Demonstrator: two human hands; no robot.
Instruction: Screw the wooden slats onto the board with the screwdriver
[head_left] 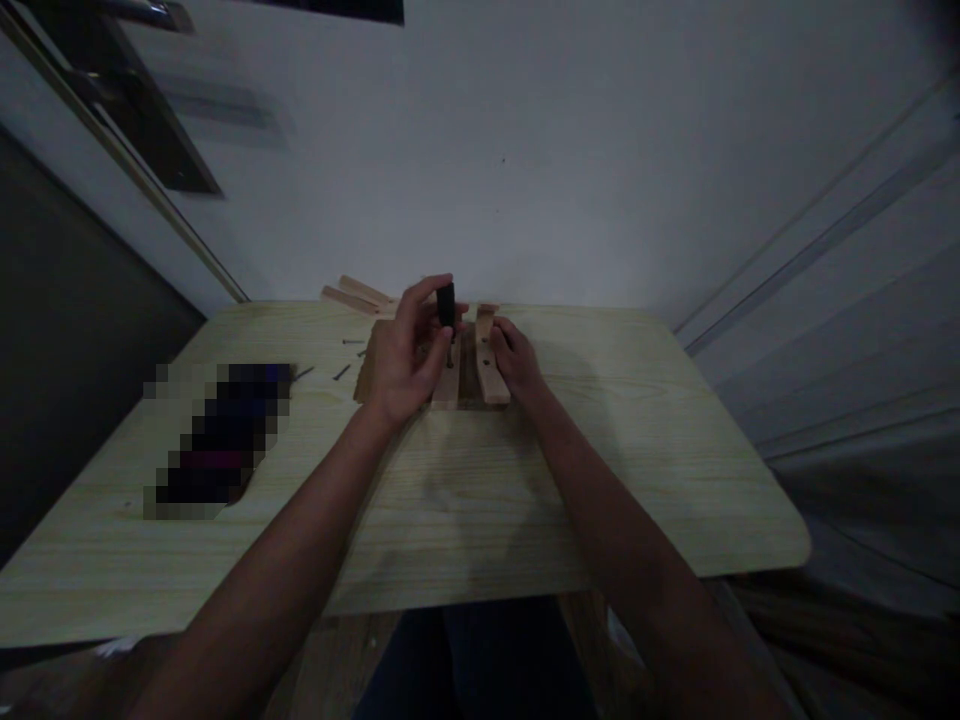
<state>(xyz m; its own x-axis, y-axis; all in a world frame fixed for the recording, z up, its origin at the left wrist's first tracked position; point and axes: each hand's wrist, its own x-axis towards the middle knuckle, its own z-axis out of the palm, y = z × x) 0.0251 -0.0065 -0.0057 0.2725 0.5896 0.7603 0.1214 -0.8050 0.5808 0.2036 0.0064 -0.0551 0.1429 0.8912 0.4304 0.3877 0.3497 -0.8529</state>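
Note:
My left hand (411, 355) is closed around the black handle of a screwdriver (446, 305), which stands upright. Its tip points down at a wooden piece (445, 388) lying flat in front of me. My right hand (516, 355) grips the side of a second wooden piece (491, 383), a slightly curved strip with dark holes in it. Both pieces rest over a brown cardboard sheet (364, 375), partly hidden by my left hand. Whether the screwdriver's tip sits on a screw head is too dark and small to tell.
Several loose screws (342, 372) lie left of the cardboard. Further left is a pixelated dark object (236, 430). More wooden strips (356, 292) lie at the table's back edge. The light wooden table (637, 450) stands against a white door (570, 150) with a metal handle (150, 14).

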